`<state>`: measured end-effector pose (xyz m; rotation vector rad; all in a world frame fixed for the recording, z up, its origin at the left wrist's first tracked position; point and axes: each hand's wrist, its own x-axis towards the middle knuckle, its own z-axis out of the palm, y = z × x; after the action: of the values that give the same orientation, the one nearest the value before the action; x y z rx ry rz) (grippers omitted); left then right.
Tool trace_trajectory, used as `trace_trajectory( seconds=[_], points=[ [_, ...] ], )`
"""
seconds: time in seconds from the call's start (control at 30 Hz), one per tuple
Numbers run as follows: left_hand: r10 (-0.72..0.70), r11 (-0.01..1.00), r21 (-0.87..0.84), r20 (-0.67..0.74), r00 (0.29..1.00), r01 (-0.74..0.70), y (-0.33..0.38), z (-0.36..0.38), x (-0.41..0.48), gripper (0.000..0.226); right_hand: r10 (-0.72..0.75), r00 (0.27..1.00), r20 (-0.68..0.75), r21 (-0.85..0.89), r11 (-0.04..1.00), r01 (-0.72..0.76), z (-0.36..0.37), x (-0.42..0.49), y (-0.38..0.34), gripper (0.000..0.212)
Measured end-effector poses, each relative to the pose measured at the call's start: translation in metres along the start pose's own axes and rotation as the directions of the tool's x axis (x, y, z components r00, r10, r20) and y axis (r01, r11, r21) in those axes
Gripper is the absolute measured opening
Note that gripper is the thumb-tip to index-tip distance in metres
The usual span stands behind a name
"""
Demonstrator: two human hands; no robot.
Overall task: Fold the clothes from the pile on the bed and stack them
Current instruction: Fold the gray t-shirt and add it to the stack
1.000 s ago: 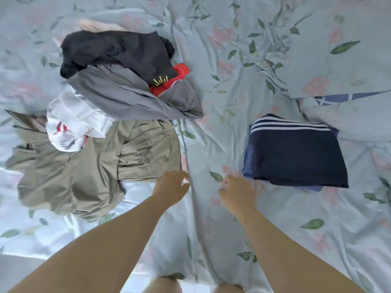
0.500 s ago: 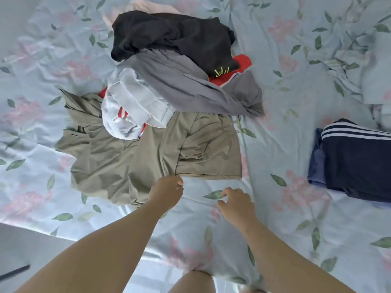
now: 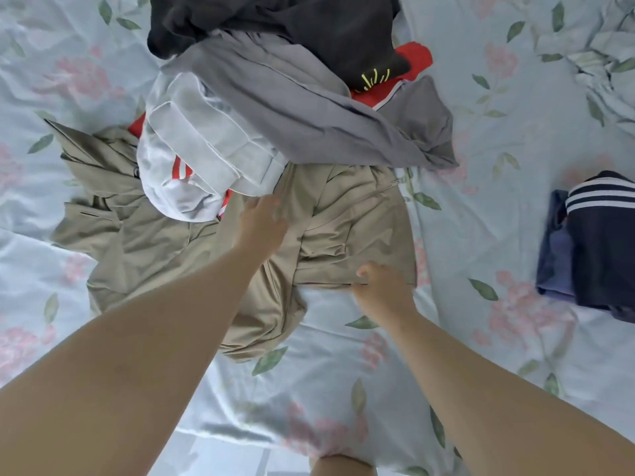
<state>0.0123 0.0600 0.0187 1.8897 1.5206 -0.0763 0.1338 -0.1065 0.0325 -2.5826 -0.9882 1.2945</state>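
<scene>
The clothes pile fills the upper middle: a black garment point(image 3: 292, 22) on top, then a grey one point(image 3: 292, 108), a bit of a red one point(image 3: 412, 60), a white garment with red stripes point(image 3: 192, 159), and a crumpled khaki garment point(image 3: 154, 242) spread at the front. My left hand point(image 3: 263, 218), blurred, reaches over the khaki cloth just below the white garment, fingers apart. My right hand point(image 3: 381, 286) is at the khaki garment's near hem, thumb on top and fingers curled at the edge. A folded navy piece with white stripes point(image 3: 604, 242) lies at the right on a folded blue one point(image 3: 553, 255).
Everything lies on a pale blue floral bedsheet point(image 3: 481, 207). A bunched-up cover in the same print point(image 3: 604, 56) sits at the top right. The bed's near edge point(image 3: 223, 438) runs along the bottom, with my knee point(image 3: 340, 465) just below it.
The view has swung left and closer to the pile. Both hands moved forward from the bare sheet onto the khaki garment, the left one farther up toward the white garment.
</scene>
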Motion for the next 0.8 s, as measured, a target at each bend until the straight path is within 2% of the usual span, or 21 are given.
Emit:
trace_trajectory(
  seconds=[0.17,0.23,0.3,0.37,0.43,0.53,0.6,0.7,0.8],
  points=[
    [-0.179,0.961,-0.212,0.002,0.984,0.176,0.015,-0.008,0.039,0.051,-0.035,0.997,-0.065,0.019,0.999,0.036,-0.01,0.025,-0.01,0.033],
    [-0.232,0.938,-0.276,-0.053,0.971,0.209,0.022,-0.01,0.046,0.051,-0.036,0.996,-0.078,0.044,0.998,0.04,-0.012,0.03,-0.011,0.033],
    [-0.225,0.963,-0.193,-0.176,0.958,0.19,0.027,-0.011,0.054,0.046,-0.023,0.997,-0.067,0.091,0.995,0.029,-0.013,0.032,-0.01,0.032],
    [-0.182,0.981,-0.108,-0.238,0.954,0.16,0.038,-0.011,0.059,0.041,-0.017,0.998,-0.068,0.127,0.992,0.026,-0.014,0.035,-0.008,0.032],
    [-0.22,0.974,-0.096,-0.195,0.956,0.205,0.051,-0.008,0.064,0.04,-0.013,0.998,-0.068,0.151,0.988,0.023,-0.015,0.036,-0.006,0.033],
    [-0.347,0.906,-0.265,-0.015,0.938,0.331,0.066,-0.003,0.076,0.054,-0.01,0.998,-0.056,0.193,0.981,0.021,-0.018,0.035,0.0,0.034],
    [-0.398,0.851,-0.366,0.022,0.917,0.377,0.07,0.002,0.084,0.065,0.004,0.999,-0.05,0.227,0.974,0.007,-0.02,0.034,0.005,0.033],
    [-0.389,0.789,-0.509,0.02,0.921,0.344,0.082,0.003,0.077,0.043,0.033,0.998,-0.06,0.235,0.972,-0.018,-0.025,0.029,0.014,0.033],
    [-0.366,0.789,-0.533,-0.006,0.931,0.307,0.086,0.004,0.063,0.033,0.047,0.997,-0.067,0.321,0.947,-0.023,-0.037,0.017,0.017,0.032]
  ],
)
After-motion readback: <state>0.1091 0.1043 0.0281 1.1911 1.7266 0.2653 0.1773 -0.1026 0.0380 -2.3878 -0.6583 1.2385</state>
